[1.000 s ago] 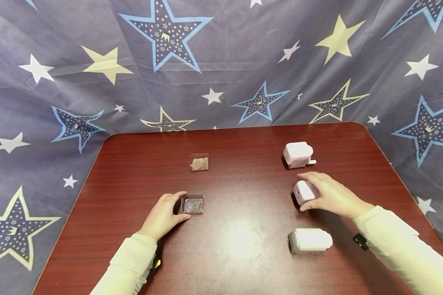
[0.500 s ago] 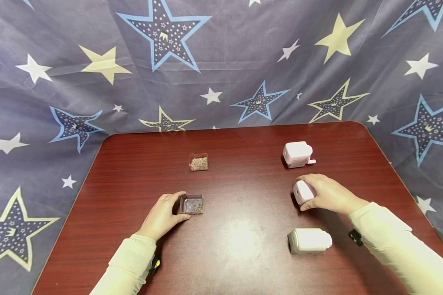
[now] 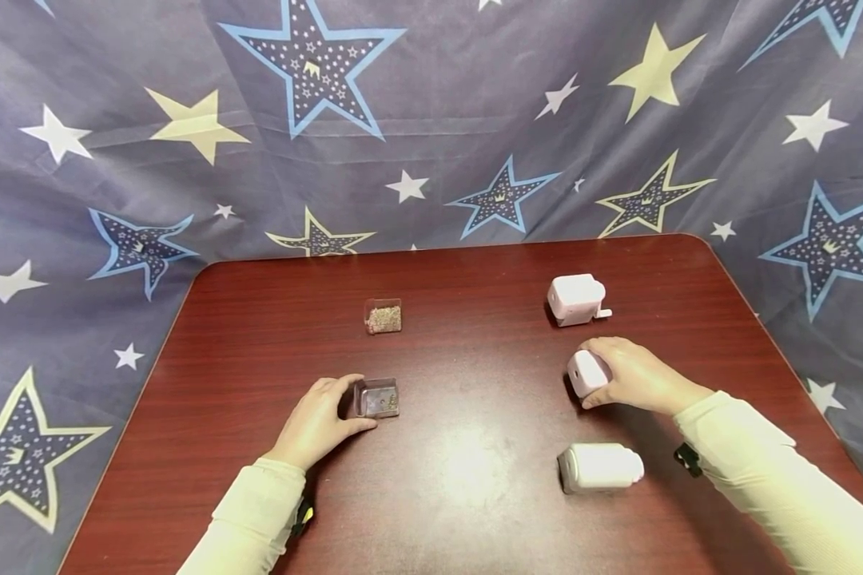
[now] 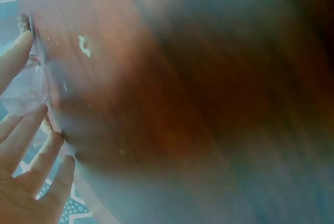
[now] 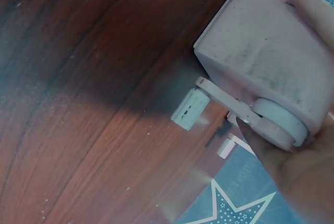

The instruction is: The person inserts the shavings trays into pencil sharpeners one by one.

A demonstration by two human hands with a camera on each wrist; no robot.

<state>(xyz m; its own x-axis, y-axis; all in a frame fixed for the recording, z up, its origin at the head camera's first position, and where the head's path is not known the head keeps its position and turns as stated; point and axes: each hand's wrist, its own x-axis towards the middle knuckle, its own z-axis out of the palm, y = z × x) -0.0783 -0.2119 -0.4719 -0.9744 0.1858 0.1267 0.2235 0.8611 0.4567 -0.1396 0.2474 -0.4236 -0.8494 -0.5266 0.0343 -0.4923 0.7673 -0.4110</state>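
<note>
In the head view, my left hand (image 3: 316,423) holds a small clear drawer (image 3: 360,399) by its sides, thumb nearer me, fingers on the far side. A few shavings lie in the drawer's right corner. In the left wrist view the clear drawer (image 4: 23,91) shows between thumb and fingers at the left edge. My right hand (image 3: 640,379) grips a pale pink crank pencil sharpener (image 3: 587,374), whose round hole faces left. The right wrist view shows the sharpener's body (image 5: 261,46) and its crank handle (image 5: 190,108) low over the tabletop.
Behind the right hand stands another pink sharpener (image 3: 577,299) with a crank. A white one (image 3: 601,466) sits nearer me. A clear drawer full of shavings (image 3: 384,318) lies farther back on the left. Star-patterned cloth (image 3: 431,120) hangs behind the red-brown table (image 3: 467,335).
The head view has shifted slightly. My left hand and its drawer have moved a little to the right. My right hand has drawn slightly closer around the pink sharpener.
</note>
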